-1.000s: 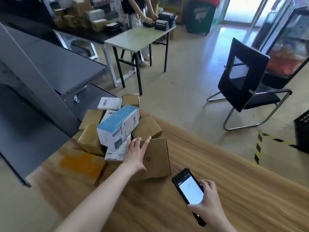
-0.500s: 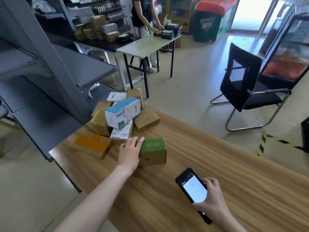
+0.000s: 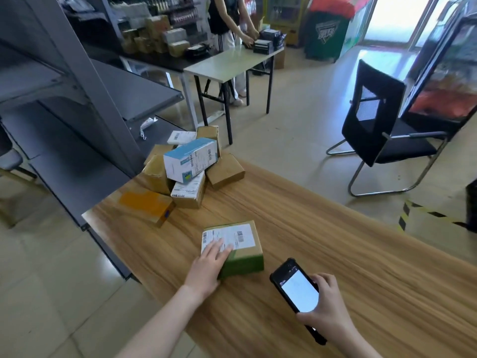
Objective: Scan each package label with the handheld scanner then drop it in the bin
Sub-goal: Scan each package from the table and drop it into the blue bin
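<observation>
The left hand (image 3: 209,264) had pulled the green-sided package (image 3: 236,250) clear of the pile (image 3: 189,164) and turned its label (image 3: 228,237) up — palm flat on top, fingers unclenched — while the right hand (image 3: 326,310) gripped the scanner (image 3: 296,289) just beside it; ready to scan, I judged

A wooden surface (image 3: 335,254) fills the lower half of the view. At about 10 o'clock stands a grey metal shelf rack (image 3: 77,81) with a slanted upright. Toward 12 o'clock a pale folding table (image 3: 227,63) with black legs stands on the tiled floor (image 3: 296,120), and a person (image 3: 224,19) stands at its far side. Beside that table, at 11 o'clock, a dark counter (image 3: 165,60) carries stacked cartons. At 2 o'clock sits a black chair (image 3: 371,125) on a chrome frame. Yellow-and-black tape (image 3: 405,215) marks the floor at 3 o'clock. A green cooler (image 3: 327,32) stands near 1 o'clock.
</observation>
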